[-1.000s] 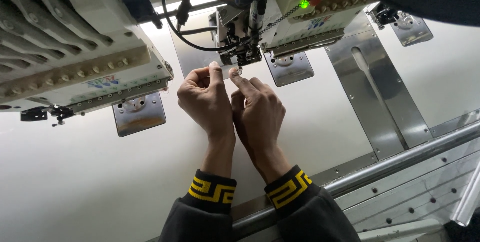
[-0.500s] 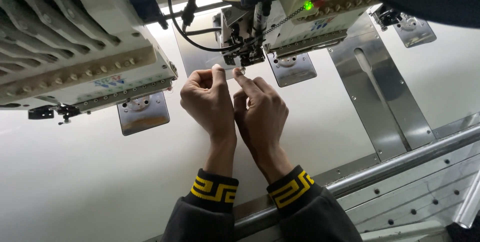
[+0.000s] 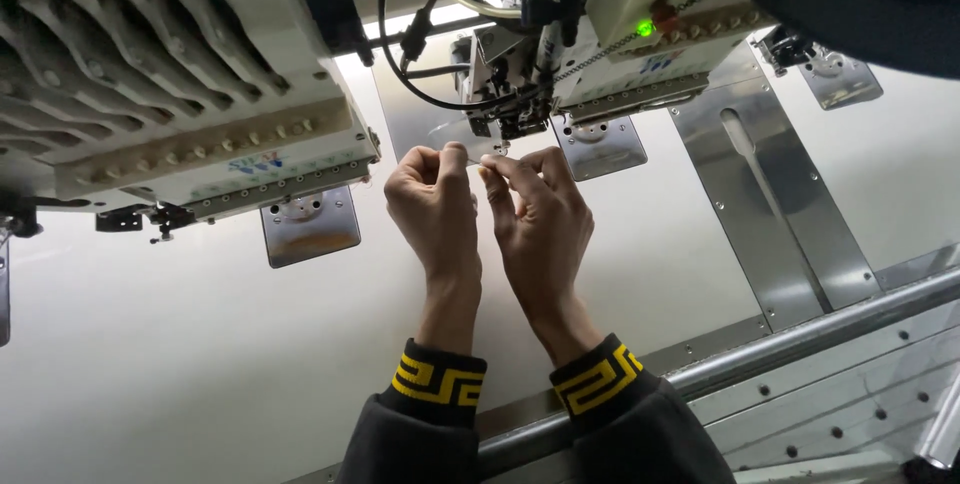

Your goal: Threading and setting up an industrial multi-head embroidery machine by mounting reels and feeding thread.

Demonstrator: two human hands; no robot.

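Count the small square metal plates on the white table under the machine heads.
3: one needle plate under the left head, one beside the hands, one far right, partly hidden. Others may be hidden.

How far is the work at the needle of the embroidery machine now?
Looks done: the white embroidery head shows a green light. In hand: the left hand and right hand are raised, fingertips pinched close together just below the needle area; any thread between them is too fine to see. Left: the white fabric sheet shows no stitching.

Left hand (image 3: 435, 199) and right hand (image 3: 540, 219), fingertips pinched together just beneath the needle assembly (image 3: 505, 109) of an embroidery machine head (image 3: 640, 14).
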